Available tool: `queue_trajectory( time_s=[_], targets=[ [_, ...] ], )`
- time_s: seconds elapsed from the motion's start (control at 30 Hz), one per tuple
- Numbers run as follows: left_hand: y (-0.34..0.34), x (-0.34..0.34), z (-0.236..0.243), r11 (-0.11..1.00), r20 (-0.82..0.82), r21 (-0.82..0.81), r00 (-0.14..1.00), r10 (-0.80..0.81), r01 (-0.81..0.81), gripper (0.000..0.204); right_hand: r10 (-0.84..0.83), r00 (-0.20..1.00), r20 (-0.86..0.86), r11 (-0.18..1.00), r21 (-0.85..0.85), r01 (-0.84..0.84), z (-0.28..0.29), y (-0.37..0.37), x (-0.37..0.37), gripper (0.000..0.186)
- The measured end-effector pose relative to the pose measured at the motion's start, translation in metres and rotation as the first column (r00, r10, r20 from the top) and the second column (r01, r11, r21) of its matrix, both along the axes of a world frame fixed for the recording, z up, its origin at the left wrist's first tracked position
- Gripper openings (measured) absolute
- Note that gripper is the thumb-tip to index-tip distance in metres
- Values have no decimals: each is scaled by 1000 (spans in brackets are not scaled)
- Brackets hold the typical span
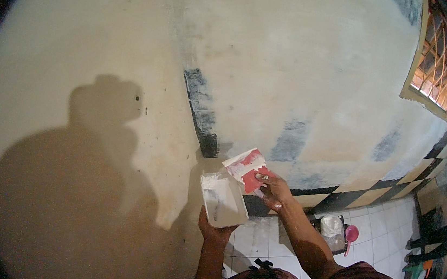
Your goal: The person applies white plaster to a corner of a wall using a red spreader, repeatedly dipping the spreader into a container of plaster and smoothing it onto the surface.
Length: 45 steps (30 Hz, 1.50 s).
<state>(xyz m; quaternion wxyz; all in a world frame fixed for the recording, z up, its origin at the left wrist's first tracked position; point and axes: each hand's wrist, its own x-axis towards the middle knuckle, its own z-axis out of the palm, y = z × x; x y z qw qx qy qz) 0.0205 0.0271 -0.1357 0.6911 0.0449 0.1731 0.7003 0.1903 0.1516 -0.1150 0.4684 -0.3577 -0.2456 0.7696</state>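
Observation:
A pale rectangular tub (229,203) with white paste smeared inside is gripped from below by my left hand (215,230), its fingers wrapped around the near end. My right hand (274,189) pinches a red putty scraper (250,179), whose broad edge is coated with white paste. The scraper is beside the tub's far right corner, close to the wall; whether they touch, I cannot tell. White smears show on my right hand near the wrist. Behind the tools, the cream wall (303,66) carries several dark, partly covered patches (289,139).
A black-and-cream checkered band (360,196) runs along the wall's foot above white floor tiles (256,239). On the floor to the right are a white bag (332,227) on a dark tray and a pink scoop (351,235). A grilled window (436,68) is at the right.

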Motion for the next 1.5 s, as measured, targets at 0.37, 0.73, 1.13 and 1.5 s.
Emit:
queue_trajectory(
  time_s=[0.37, 0.73, 1.13, 1.5],
  targets=[
    [-30, -39, -45, 992, 20, 49, 993, 117, -118, 56, 118, 963, 243, 860, 459, -221, -235, 121, -113, 34],
    [-41, -65, 4, 974, -14, -15, 974, 225, -226, 55, -144, 989, -40, 987, 68, 146, -97, 175, -212, 13],
    [-28, -42, 18, 978, 49, 103, 983, 177, -181, 53, -124, 957, 263, 926, 377, 16, -183, 158, -144, 16],
    [-55, -74, 36, 966, -14, 108, 971, 238, -235, 56, -58, 995, -77, 989, 131, 68, 41, 119, -200, 21]
  ],
)
